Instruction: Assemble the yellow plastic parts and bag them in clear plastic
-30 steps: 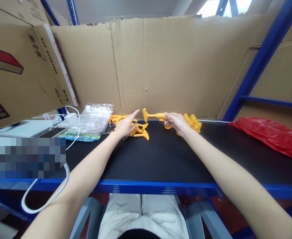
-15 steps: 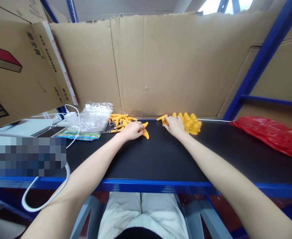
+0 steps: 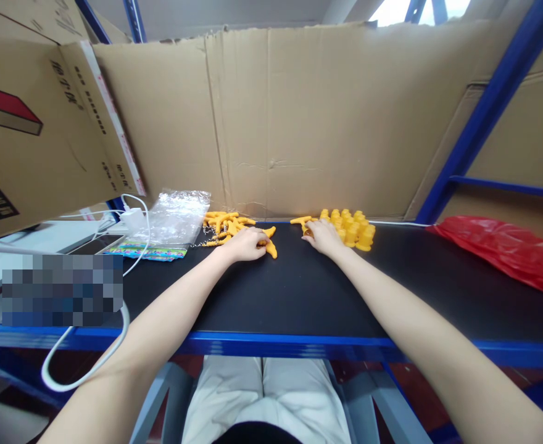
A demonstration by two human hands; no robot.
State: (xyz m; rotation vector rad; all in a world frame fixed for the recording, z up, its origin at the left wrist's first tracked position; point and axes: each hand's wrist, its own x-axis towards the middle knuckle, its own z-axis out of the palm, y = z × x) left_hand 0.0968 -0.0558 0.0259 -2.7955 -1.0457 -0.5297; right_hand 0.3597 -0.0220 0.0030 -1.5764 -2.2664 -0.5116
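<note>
On the black shelf surface (image 3: 299,290), my left hand (image 3: 244,243) lies palm down on a heap of orange curved plastic pieces (image 3: 223,223), its fingers curled over one of them. My right hand (image 3: 323,237) rests just left of a cluster of yellow chunky plastic pieces (image 3: 355,229). Its fingers are closed around an orange T-ended piece (image 3: 299,220), whose end pokes out to the left of the hand. The two hands are about a hand's width apart.
A clear plastic bag (image 3: 179,216) and a colourful packet (image 3: 146,251) lie left of the orange heap, beside a white charger with its cable (image 3: 130,219). A red plastic bag (image 3: 507,250) lies at the right. A cardboard wall (image 3: 299,123) closes the back, and a blue upright (image 3: 484,117) stands at the right.
My right hand has lowered the long orange T-ended piece from above the shelf down to the surface beside the yellow pieces. My left hand's fingers have curled down onto the orange heap.
</note>
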